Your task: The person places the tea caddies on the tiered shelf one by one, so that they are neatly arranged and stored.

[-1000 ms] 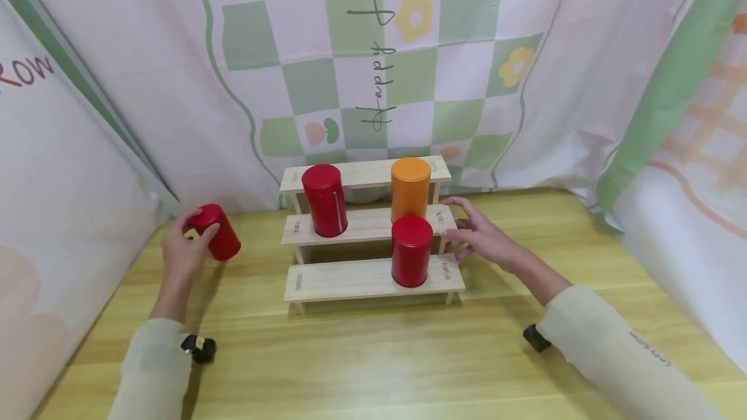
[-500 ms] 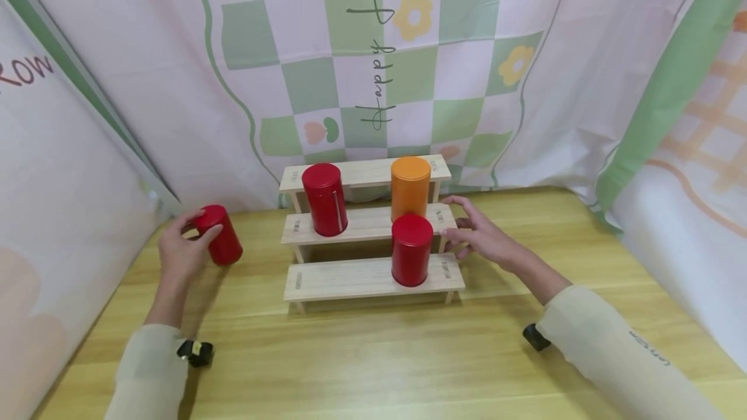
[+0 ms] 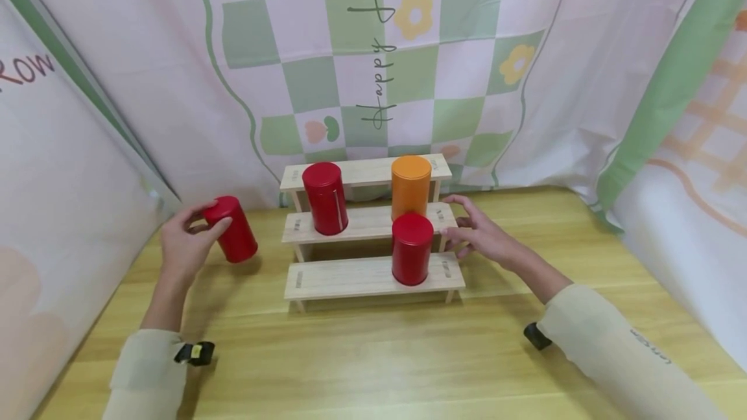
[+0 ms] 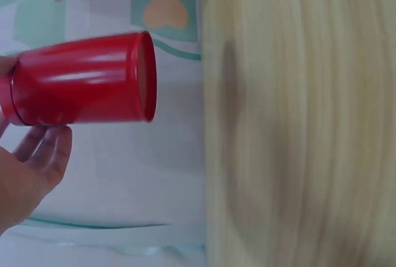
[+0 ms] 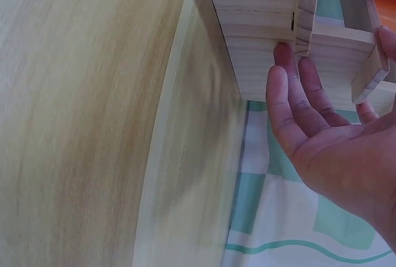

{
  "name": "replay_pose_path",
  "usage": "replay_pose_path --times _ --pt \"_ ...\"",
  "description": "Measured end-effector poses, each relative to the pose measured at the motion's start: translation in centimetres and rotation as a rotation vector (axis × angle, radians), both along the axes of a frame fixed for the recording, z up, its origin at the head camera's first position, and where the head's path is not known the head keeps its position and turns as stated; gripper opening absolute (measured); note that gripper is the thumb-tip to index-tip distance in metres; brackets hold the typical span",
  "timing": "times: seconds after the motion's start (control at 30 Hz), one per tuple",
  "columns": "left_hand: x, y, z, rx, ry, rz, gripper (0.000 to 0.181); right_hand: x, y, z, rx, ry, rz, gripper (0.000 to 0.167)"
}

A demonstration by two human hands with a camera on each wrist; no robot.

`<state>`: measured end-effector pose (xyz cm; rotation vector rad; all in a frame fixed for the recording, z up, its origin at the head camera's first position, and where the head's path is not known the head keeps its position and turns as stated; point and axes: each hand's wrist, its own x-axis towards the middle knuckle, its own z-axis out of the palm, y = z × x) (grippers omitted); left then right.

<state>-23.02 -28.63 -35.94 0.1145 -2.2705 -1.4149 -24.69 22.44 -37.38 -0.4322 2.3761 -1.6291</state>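
Note:
My left hand (image 3: 185, 238) holds a red lidded tin (image 3: 236, 238) by its upper part, thumb on one side and fingers on the other. In the left wrist view the red tin (image 4: 86, 81) hangs above the table, its base apart from the wood. It leans slightly in the head view. At the right end of a three-tier wooden shelf (image 3: 344, 282), my right hand (image 3: 481, 235) grips the middle tier between thumb and forefinger. Seen from the right wrist, the other fingers (image 5: 279, 94) lie loosely bent against the shelf's side (image 5: 260, 38).
Another red tin (image 3: 324, 203) stands on the left of the middle tier. An orange tin (image 3: 411, 186) stands at that tier's right, partly hidden by a red tin (image 3: 412, 253) on the bottom tier. Patterned cloth (image 3: 303, 86) hangs behind the wooden table (image 3: 350, 368).
The left hand has lifted the red tin off the table and carried it a little to the right, towards the shelf. My right hand and the tins on the shelf keep their places.

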Motion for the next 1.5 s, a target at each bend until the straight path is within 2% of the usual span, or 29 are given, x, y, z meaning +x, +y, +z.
replay_pose_path --times 0.3,0.47,0.87,1.0,1.5 --pt "0.3 1.2 0.7 0.008 0.13 -0.102 0.041 0.0 0.1 -0.1 -0.008 -0.004 -0.001 0.07" --pt "0.5 1.5 0.9 -0.015 0.169 -0.15 0.04 -0.1 0.1 -0.2 -0.012 -0.004 0.002 0.07" --pt "1.0 1.9 1.4 -0.077 0.155 -0.198 0.042 0.0 0.1 -0.1 -0.013 -0.001 0.004 0.069" --pt "1.3 1.9 1.6 -0.083 0.17 -0.224 0.041 -0.1 0.1 -0.1 -0.014 0.003 0.004 0.069" --pt "2.1 2.4 3.0 -0.026 0.247 -0.291 0.036 -0.1 0.1 -0.3 -0.025 0.003 0.004 0.069"
